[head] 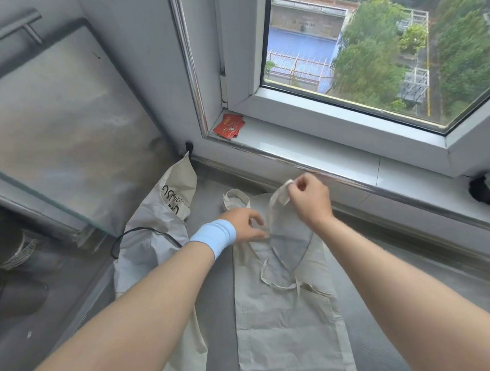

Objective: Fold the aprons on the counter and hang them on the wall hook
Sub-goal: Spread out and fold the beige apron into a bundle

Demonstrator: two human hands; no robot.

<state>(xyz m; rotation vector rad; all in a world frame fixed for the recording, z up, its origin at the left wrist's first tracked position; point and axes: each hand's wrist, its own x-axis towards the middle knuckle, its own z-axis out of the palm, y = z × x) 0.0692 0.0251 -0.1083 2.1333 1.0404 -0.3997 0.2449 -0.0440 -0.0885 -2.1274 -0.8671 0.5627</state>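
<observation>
Beige apron point(281, 329) lies flat along the grey counter point(370, 362). Its bib end points to the far edge under the windowsill point(311, 146), and the skirt runs to the near edge. Person stands over it, both bare arms out.

Right hand point(308, 201) is raised above the bib, fingers curled. Thumb and fingertips pinch the neck strap point(277, 199), so the loop lifts clear of the cloth.

Left hand point(244, 225), with a pale blue wristband point(215, 236), is down at the bib's top left corner. Its fingers curl in on the fabric there; grip is blurred but reads as a pinch. Loose tie point(234, 197) curls on the counter just beyond this hand.

Second apron point(156, 223) is paler, with black lettering and a black cord. It lies crumpled toward the counter's far left corner, just beside the first. Red packets point(229, 125) sit in the sill's left corner.
</observation>
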